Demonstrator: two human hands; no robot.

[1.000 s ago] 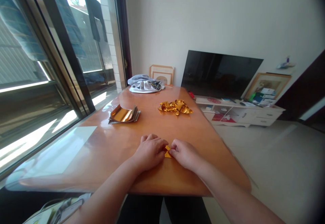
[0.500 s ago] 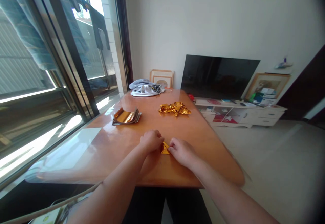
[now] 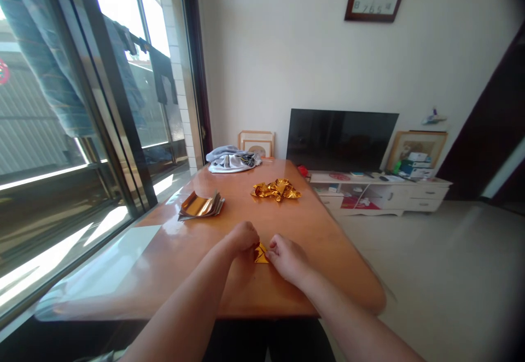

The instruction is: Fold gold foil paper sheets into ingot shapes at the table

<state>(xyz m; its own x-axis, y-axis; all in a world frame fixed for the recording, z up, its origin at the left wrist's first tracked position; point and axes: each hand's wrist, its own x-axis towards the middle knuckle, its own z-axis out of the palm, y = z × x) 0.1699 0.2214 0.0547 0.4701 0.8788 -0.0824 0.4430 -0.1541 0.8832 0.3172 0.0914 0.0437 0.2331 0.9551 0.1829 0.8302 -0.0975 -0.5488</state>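
Between my hands, close to the near edge of the table, lies a small folded piece of gold foil paper [image 3: 261, 255] with creases across it. My left hand [image 3: 243, 237] pinches its upper left side, the fingertips partly hidden behind the hand. On its right edge, my right hand [image 3: 286, 254] has thumb and finger closed. Farther off to the left rests a stack of gold foil sheets [image 3: 199, 205], its edges curling up. A heap of folded gold foil pieces [image 3: 276, 189] sits beyond my hands, a little to the right.
The brown table [image 3: 229, 291] has a rounded right corner. At its far end is a pile of grey cloth [image 3: 232, 159]. A pale sheet [image 3: 131, 258] covers the left side near the window. Past the table stand a television [image 3: 340, 139] and a white cabinet [image 3: 404, 195].
The view has tilted up, so the wall clock shows and the table sits lower. Both hands stay on the folded foil paper, with only slight finger movement.
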